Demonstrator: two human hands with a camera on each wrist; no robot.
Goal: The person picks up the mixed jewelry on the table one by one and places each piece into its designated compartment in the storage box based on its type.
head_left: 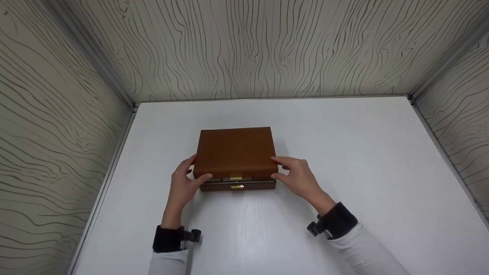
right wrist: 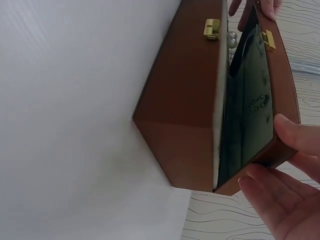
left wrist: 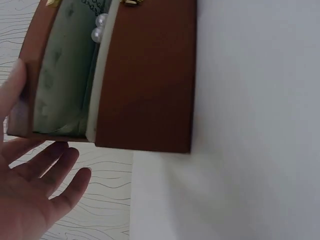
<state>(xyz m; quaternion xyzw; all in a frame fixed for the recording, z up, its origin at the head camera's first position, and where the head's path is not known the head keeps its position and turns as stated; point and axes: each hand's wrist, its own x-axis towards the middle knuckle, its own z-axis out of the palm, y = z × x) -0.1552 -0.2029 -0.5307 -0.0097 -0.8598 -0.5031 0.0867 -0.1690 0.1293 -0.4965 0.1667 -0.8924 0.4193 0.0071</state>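
A brown jewelry box stands on the white table, its lid point(head_left: 235, 151) slightly raised above the base point(head_left: 214, 187). My left hand point(head_left: 184, 187) grips the lid's left front corner, thumb on the front edge and fingers along the side. On the right front corner, my right hand point(head_left: 301, 178) holds the lid between thumb and fingers. Through the gap, the right wrist view shows a grey-green lid lining point(right wrist: 257, 115) and a gold latch plate point(right wrist: 268, 40). White pearls point(left wrist: 99, 29) and a dark chain appear inside. A gold clasp point(right wrist: 212, 29) sits on the base's front.
White tabletop point(head_left: 363, 152) surrounds the box on every side. Wood-grain patterned panels point(head_left: 248, 49) rise behind the table and at its left and right. Each wrist carries a black band with a small camera point(head_left: 195, 235).
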